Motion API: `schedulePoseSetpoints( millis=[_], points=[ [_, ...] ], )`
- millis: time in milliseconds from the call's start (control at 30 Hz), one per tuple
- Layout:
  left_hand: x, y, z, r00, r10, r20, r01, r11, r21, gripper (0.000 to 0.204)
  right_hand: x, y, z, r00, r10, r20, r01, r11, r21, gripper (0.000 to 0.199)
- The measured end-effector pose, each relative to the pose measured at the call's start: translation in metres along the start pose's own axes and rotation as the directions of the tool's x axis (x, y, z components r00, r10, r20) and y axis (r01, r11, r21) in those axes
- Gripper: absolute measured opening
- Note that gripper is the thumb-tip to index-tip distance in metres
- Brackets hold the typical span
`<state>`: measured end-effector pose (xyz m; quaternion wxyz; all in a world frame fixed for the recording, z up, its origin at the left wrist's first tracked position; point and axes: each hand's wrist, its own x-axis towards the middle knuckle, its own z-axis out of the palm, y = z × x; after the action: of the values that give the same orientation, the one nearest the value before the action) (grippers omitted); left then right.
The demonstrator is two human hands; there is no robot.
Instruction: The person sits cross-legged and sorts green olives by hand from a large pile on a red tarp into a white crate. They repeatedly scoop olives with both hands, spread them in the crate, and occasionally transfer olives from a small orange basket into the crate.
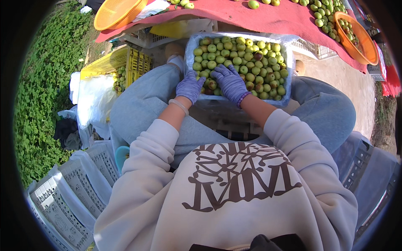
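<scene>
Left hand (189,87) and right hand (231,85) reach palm-down over green fruit (250,77), each grip's openness and hold unclear.

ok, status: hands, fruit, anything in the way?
Left hand and right hand gloved, both at the green fruit, near side. Fruit fills the lined crate. Nothing seen blocking either hand.

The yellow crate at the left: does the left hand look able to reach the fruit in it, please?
Probably yes, with a sideways stretch: the left leg lies between the left hand and the yellow crate, and whitish plastic covers part of it, but some green fruit shows uncovered.
</scene>
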<state>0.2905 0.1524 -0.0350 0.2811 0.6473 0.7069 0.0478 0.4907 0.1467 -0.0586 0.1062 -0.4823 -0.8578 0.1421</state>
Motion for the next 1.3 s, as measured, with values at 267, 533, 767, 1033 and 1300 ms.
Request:
schedulePoseSetpoints(
  millis=[267, 533, 767, 1033, 1300],
  points=[
    [-0.005, -0.024, 0.008, 0.995, 0.094, 0.033, -0.098, 0.983, 0.153, 0.051, -0.009, -0.004, -0.005, 0.980, 0.055, -0.190, -0.040, 0.996, 0.084, 0.042],
    [0.014, -0.046, 0.003, 0.987, 0.031, 0.160, -0.025, 0.999, -0.042, 0.041, 0.005, 0.008, -0.022, 0.994, 0.097, 0.042, -0.101, 0.989, 0.110, 0.043],
    [0.012, -0.033, -0.004, 0.995, 0.000, 0.099, -0.005, 0.999, 0.049, 0.041, 0.012, 0.009, -0.025, 0.979, 0.205, -0.011, -0.200, 0.961, 0.190, 0.042],
    [-0.009, 0.006, -0.014, 0.986, 0.131, 0.106, -0.154, 0.953, 0.262, 0.053, 0.025, 0.001, -0.033, 0.882, 0.467, -0.055, -0.301, 0.650, 0.698, 0.037],
    [0.002, -0.005, -0.008, 0.987, 0.040, 0.154, -0.050, 0.997, 0.062, 0.043, 0.030, -0.007, -0.037, 0.831, 0.474, 0.292, -0.290, -0.079, 0.954, 0.030]
  ],
)
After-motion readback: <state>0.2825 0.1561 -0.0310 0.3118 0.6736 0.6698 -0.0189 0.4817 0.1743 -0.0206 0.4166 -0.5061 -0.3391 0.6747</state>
